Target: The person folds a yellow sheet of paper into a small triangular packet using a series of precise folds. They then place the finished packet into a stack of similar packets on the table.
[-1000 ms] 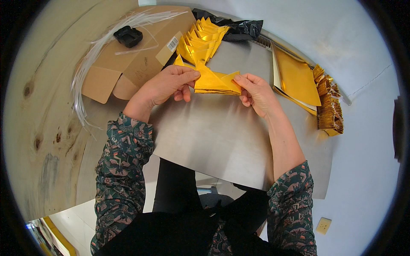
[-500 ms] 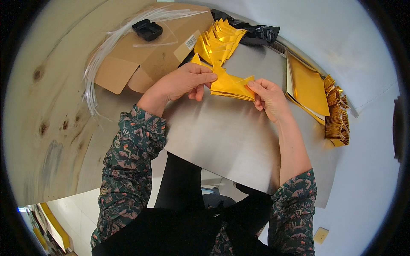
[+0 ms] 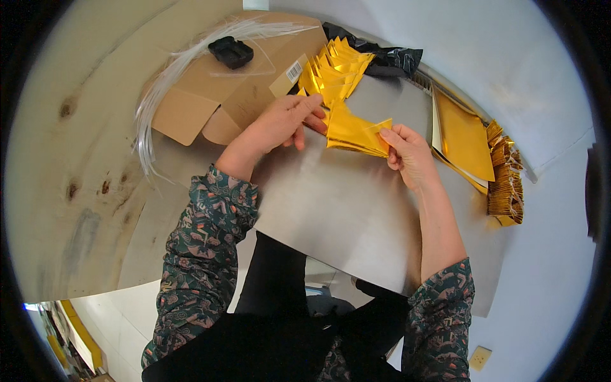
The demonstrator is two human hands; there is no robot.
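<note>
My right hand pinches the right end of a small stack of folded gold foil paper, thumb on top. My left hand is at the stack's left edge, its thumb raised apart from the fingers; some fingertips reach to the edge or just under it. Just beyond lies a row of folded, pointed gold foil pieces, overlapping each other. The near end of this row almost meets the stack in my hand, and I cannot tell if they touch.
A flattened cardboard box lies at the left, with clear plastic strips and a black plastic holder on it. Black plastic film is at the back. Flat gold sheets and tied gold bundles lie right on the metal tabletop.
My left thumb has lifted off the gold stack and the left fingers have loosened. The right hand keeps its pinch. The whole view has shifted slightly.
</note>
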